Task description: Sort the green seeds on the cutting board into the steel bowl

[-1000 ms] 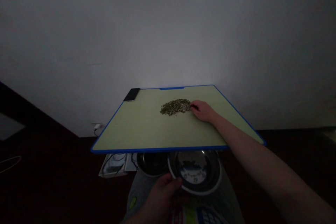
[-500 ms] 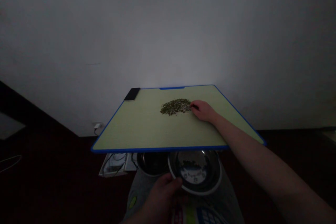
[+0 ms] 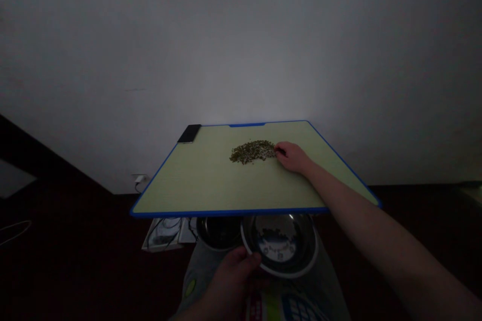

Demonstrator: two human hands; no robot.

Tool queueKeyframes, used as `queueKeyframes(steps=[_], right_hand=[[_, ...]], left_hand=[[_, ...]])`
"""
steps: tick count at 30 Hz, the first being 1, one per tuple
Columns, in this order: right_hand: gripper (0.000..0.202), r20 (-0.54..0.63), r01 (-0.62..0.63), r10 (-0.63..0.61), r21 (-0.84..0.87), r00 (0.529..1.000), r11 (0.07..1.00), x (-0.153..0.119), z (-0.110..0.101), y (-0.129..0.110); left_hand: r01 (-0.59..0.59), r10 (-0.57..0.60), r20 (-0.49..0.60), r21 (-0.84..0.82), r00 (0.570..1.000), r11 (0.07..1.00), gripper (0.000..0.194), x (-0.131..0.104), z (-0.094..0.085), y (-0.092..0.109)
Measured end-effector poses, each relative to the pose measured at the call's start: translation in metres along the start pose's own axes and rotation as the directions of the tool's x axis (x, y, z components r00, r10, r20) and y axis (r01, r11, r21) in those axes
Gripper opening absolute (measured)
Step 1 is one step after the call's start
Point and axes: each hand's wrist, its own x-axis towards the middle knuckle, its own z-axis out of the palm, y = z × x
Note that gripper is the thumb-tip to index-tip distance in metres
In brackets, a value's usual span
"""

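Observation:
A spread of small green and brown bits (image 3: 250, 152) lies on the pale tabletop with a blue rim (image 3: 196, 180). At its right end is my right hand (image 3: 291, 156), its fingers curled together; whatever they hold is too small and dark to make out. Below the table's front edge, my left hand (image 3: 237, 273) grips the rim of a shiny metal bowl (image 3: 280, 246), thumb on top. Some dark bits show inside this bowl. A second, darker metal bowl (image 3: 220, 233) sits just left of it, partly under the table edge.
A black phone (image 3: 189, 134) lies at the table's back left corner, near the wall. A white box with cables (image 3: 164, 234) stands below the table at left. A plug (image 3: 139, 179) sits in the wall socket.
My right hand has shifted very slightly right, at the end of the spread. My left hand keeps its hold on the bowl.

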Motion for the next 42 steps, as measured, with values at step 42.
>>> queueKeyframes(steps=[42], right_hand=[[0.021,0.025,0.108,-0.109,0.030,0.994,0.994,0.0007,0.0056,-0.0085]], left_hand=[[-0.006,0.006,-0.004,-0.003,1.000,1.000,0.026,0.0001,0.0016,0.0019]])
